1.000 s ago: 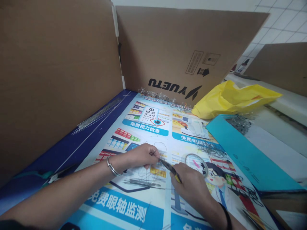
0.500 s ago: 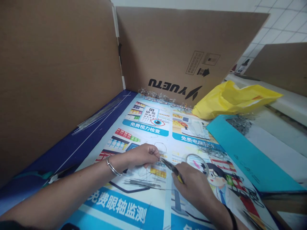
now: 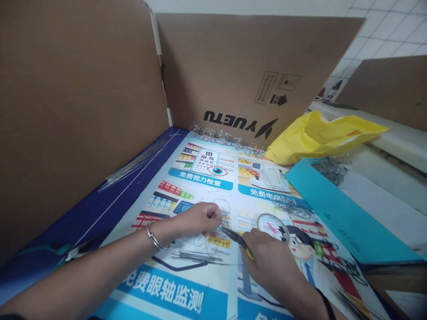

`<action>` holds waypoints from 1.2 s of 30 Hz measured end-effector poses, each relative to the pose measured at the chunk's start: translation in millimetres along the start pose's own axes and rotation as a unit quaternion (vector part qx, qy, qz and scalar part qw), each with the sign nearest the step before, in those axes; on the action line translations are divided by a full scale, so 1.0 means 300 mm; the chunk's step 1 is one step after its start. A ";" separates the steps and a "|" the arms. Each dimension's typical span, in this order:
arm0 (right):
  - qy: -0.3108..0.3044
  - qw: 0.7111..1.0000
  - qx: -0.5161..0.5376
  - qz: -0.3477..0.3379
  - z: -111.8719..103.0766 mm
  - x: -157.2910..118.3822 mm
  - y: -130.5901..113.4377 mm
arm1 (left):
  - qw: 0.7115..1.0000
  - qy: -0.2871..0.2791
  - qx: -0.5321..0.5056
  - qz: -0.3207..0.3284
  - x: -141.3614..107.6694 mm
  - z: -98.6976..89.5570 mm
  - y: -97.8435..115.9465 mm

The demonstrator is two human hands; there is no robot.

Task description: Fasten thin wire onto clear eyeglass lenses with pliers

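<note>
My left hand (image 3: 204,218) is closed in a pinch, its fingertips on what looks like a thin wire, only partly visible. Fine wire loops (image 3: 201,243) show around and below those fingers. Pliers (image 3: 234,237) with dark jaws and yellow on the handle are gripped in my right hand (image 3: 271,258). Their tips point left and reach close to my left fingertips; whether they touch the wire I cannot tell. Just below my left hand lies a small bundle of straight wires (image 3: 196,257) on the printed poster (image 3: 233,275).
Tall cardboard panels (image 3: 260,49) stand at the back and left. Scissors (image 3: 71,251) and long wires (image 3: 133,164) lie on the left. Tangled wire pieces (image 3: 293,206), a yellow bag (image 3: 320,138) and a turquoise board (image 3: 343,213) are on the right.
The pliers' tips have dropped slightly and lie flatter beside my left fingers. My left hand has turned a little, its fingers curled more tightly. The whole view has shifted slightly.
</note>
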State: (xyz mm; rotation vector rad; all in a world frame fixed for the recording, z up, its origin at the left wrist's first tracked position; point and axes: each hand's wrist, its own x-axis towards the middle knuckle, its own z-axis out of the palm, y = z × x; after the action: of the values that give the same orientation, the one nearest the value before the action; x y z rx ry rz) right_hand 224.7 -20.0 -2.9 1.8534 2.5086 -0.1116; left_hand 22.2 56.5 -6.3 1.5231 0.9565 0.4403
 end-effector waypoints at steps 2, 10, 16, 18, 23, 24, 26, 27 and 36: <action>-0.008 1.000 0.005 0.000 -0.010 0.001 0.000 | 1.000 -0.014 -0.025 -0.004 -0.005 -0.002 0.012; 0.005 1.000 0.006 0.001 -0.024 -0.006 0.005 | 0.987 -0.065 -0.146 0.003 -0.004 -0.021 0.007; 0.025 1.000 0.003 -0.014 -0.017 -0.010 0.006 | 0.987 -0.063 -0.147 0.020 -0.003 -0.021 -0.002; 0.032 0.999 0.002 -0.016 -0.015 -0.011 0.005 | 0.987 -0.060 -0.146 0.024 -0.002 -0.021 -0.003; 0.051 0.998 -0.005 -0.022 -0.010 -0.011 0.005 | 0.988 -0.061 -0.142 0.025 -0.003 -0.023 -0.004; 0.052 0.998 -0.005 -0.021 -0.010 -0.010 0.005 | 0.989 -0.060 -0.137 0.024 -0.004 -0.023 -0.004; 0.053 0.998 -0.002 -0.022 -0.010 -0.010 0.005 | 0.991 -0.053 -0.122 0.024 -0.006 -0.021 -0.006; 0.051 0.998 0.000 -0.022 -0.011 -0.010 0.005 | 0.992 -0.049 -0.116 0.025 -0.006 -0.020 -0.007; 0.052 0.998 0.006 -0.021 -0.014 -0.017 0.006 | 0.996 -0.041 -0.077 0.004 -0.005 -0.018 0.004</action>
State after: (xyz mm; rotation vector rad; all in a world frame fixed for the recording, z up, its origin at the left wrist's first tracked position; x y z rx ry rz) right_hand 228.0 -24.0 1.3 1.8571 2.6219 -0.0309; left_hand 17.4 58.8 -3.7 1.3949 0.8334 0.4449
